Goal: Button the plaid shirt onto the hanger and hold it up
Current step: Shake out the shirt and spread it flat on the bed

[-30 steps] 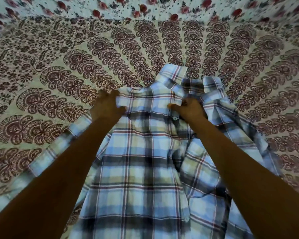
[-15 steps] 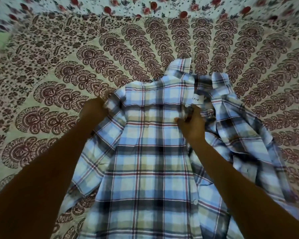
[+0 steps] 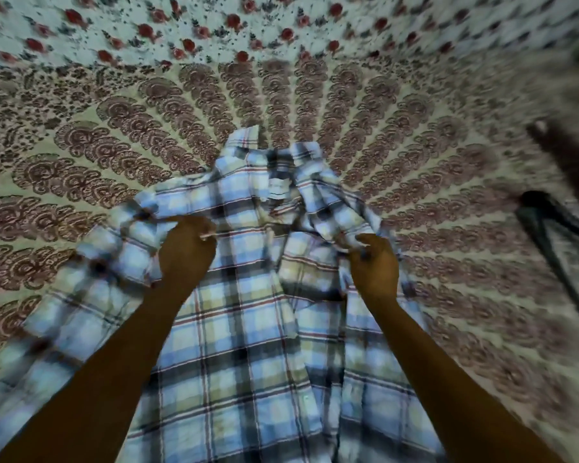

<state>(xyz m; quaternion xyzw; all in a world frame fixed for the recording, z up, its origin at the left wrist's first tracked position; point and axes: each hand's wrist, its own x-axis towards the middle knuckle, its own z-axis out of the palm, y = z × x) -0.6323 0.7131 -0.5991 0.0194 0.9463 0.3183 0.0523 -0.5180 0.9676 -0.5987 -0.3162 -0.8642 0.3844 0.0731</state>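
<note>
The plaid shirt [image 3: 248, 329] is lying open on the patterned bedspread [image 3: 81, 145], toward its near edge. The left hand [image 3: 186, 252] and right hand [image 3: 375, 265] are each pinching shoulder fabric. The hanger [image 3: 549, 235] is waiting by the right edge; keeping the collar spread should ease inserting it.

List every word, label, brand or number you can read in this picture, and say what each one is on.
No text can be read here.
Neck label inside the collar of the plaid shirt: a small pale tag, too blurred to read.
Patterned bedspread: only floral and paisley print, no lettering.
Dark object at the right edge: blurred, no marking visible.
</note>
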